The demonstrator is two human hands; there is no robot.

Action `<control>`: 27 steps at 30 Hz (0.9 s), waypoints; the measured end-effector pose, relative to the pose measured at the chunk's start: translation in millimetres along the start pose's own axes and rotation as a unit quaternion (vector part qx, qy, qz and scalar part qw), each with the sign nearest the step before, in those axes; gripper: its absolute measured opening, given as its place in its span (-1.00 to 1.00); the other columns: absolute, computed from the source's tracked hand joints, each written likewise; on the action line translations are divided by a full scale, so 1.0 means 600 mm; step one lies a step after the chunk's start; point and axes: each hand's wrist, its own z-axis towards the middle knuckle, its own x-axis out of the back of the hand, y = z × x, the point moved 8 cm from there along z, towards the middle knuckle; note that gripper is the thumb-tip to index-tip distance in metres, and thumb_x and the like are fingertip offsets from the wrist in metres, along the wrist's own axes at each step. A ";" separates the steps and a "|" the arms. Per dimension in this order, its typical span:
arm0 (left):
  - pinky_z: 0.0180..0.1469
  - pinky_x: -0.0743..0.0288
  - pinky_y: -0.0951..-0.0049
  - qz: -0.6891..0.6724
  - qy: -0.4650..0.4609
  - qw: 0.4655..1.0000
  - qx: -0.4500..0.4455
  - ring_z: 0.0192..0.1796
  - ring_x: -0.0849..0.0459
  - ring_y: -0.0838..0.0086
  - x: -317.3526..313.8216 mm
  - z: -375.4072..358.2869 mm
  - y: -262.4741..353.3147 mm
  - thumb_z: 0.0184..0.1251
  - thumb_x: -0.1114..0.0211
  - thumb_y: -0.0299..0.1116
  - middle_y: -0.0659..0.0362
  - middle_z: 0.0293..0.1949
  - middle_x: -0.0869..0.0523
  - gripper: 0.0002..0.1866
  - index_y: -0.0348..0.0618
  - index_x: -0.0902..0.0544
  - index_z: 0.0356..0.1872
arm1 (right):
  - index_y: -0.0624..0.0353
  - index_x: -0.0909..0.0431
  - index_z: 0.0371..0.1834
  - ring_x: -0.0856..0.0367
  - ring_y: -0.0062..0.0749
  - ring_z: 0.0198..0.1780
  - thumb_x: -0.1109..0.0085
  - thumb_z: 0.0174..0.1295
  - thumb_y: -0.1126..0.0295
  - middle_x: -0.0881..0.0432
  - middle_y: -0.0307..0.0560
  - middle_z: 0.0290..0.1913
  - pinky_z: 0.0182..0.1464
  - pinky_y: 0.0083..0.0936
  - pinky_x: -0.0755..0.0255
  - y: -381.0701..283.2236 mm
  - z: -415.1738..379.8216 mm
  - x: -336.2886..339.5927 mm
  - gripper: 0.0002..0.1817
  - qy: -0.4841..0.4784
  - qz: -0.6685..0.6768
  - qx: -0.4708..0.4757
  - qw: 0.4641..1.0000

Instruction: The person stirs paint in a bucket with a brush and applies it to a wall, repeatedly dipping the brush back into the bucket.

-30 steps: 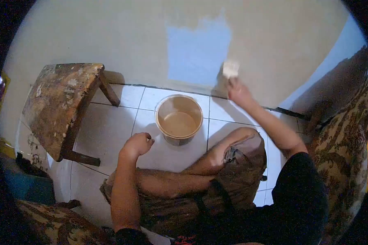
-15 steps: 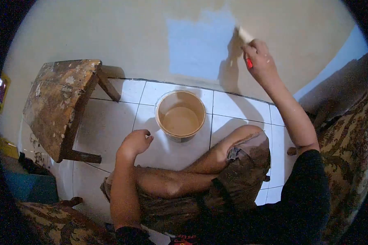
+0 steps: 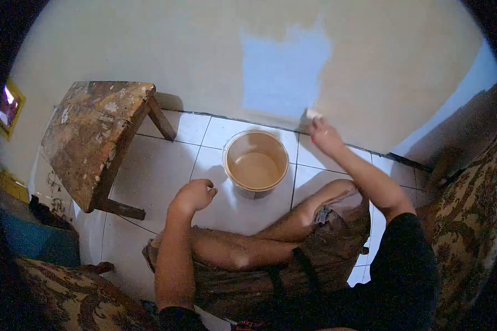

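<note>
My right hand point(image 3: 327, 139) is closed around a paintbrush point(image 3: 313, 114). Its pale head meets the wall low down, at the lower right corner of a light blue patch point(image 3: 281, 71). Beige paint surrounds that patch. My left hand point(image 3: 196, 195) holds nothing; its fingers are loosely bent, with the thumb apart, above my crossed legs. Just right of it stands a round bucket point(image 3: 256, 188) on the floor, with beige paint point(image 3: 255, 170) inside.
A worn, paint-spotted wooden stool point(image 3: 102, 127) stands at the left by the wall. Patterned upholstered furniture point(image 3: 464, 231) is at the right, and a similar piece point(image 3: 83, 298) at lower left. White tiles point(image 3: 165, 165) cover the floor.
My right hand has swept the paintbrush down the wall from beside the top of the blue patch to its lower right corner. My left hand keeps its pose. The view has shifted slightly.
</note>
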 end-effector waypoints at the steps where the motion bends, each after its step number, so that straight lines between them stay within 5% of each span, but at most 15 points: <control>1: 0.07 -0.40 0.23 0.000 0.005 1.000 -0.004 -0.03 -0.58 0.09 0.006 -0.002 0.006 0.21 -0.09 -0.17 -0.09 -0.13 -0.63 -0.62 -0.24 -0.59 -0.09 | 0.24 -0.47 -0.25 -0.42 -0.12 -0.12 -0.10 -0.10 0.49 -0.40 0.01 -0.23 -0.29 -0.37 -0.53 0.012 0.013 0.043 -0.73 0.037 0.007 -0.006 0.999; 6: 0.07 -0.40 0.24 -0.004 0.009 1.000 -0.013 -0.04 -0.58 0.09 0.006 0.003 0.010 0.21 -0.09 -0.17 -0.08 -0.13 -0.63 -0.62 -0.24 -0.59 -0.10 | 0.16 -0.49 -0.21 -0.42 -0.14 -0.15 -0.09 -0.07 0.49 -0.38 -0.03 -0.21 -0.33 -0.37 -0.49 0.034 0.027 0.188 -0.72 0.148 -0.005 -0.049 0.988; 9: 0.07 -0.41 0.24 0.004 0.001 1.000 -0.006 -0.04 -0.58 0.09 0.012 -0.005 0.017 0.21 -0.10 -0.17 -0.08 -0.13 -0.63 -0.62 -0.24 -0.59 -0.10 | 0.17 -0.49 -0.21 -0.42 -0.13 -0.15 -0.11 -0.09 0.49 -0.39 -0.01 -0.23 -0.31 -0.35 -0.49 0.015 0.013 0.162 -0.71 0.138 -0.020 -0.043 0.989; 10: 0.06 -0.41 0.24 0.009 -0.007 1.000 0.003 -0.04 -0.58 0.09 0.013 -0.007 0.018 0.21 -0.10 -0.17 -0.08 -0.13 -0.63 -0.62 -0.24 -0.59 -0.10 | 0.29 -0.47 -0.22 -0.40 -0.10 -0.06 -0.12 -0.09 0.46 -0.38 0.03 -0.17 -0.16 -0.36 -0.50 0.008 0.008 0.121 -0.69 0.065 -0.018 -0.039 0.997; 13: 0.06 -0.41 0.23 0.000 -0.004 1.000 -0.004 -0.04 -0.58 0.09 0.015 -0.005 0.018 0.20 -0.10 -0.17 -0.09 -0.14 -0.63 -0.62 -0.24 -0.59 -0.10 | 0.34 -0.48 -0.29 -0.40 -0.10 -0.05 -0.15 -0.11 0.41 -0.38 0.05 -0.14 -0.14 -0.35 -0.51 -0.018 -0.007 0.011 -0.71 -0.021 0.030 0.022 0.999; 19: 0.06 -0.41 0.23 -0.017 0.003 1.000 0.009 -0.04 -0.58 0.08 0.014 -0.017 0.002 0.21 -0.10 -0.16 -0.09 -0.13 -0.63 -0.62 -0.25 -0.59 -0.10 | 0.35 -0.48 -0.38 -0.41 -0.08 -0.06 -0.16 -0.11 0.35 -0.39 0.09 -0.11 -0.20 -0.30 -0.54 -0.042 -0.010 -0.033 -0.72 -0.080 0.064 0.035 0.994; 24: 0.06 -0.41 0.23 -0.019 0.023 1.000 -0.004 -0.03 -0.58 0.09 0.014 -0.009 0.000 0.22 -0.11 -0.16 -0.10 -0.12 -0.62 -0.62 -0.25 -0.59 -0.09 | 0.16 -0.48 -0.14 -0.44 -0.08 -0.16 -0.09 0.02 0.47 -0.42 0.05 -0.21 -0.27 -0.30 -0.50 0.043 0.039 0.125 -0.72 0.108 -0.008 -0.053 0.993; 27: 0.07 -0.41 0.23 -0.014 0.011 1.000 -0.009 -0.03 -0.58 0.09 0.013 -0.009 0.004 0.23 -0.10 -0.17 -0.10 -0.12 -0.62 -0.62 -0.26 -0.58 -0.09 | 0.11 -0.45 -0.05 -0.45 -0.10 -0.17 -0.06 0.05 0.49 -0.42 0.03 -0.22 -0.28 -0.30 -0.48 0.066 0.069 0.238 -0.67 0.142 -0.049 -0.077 0.986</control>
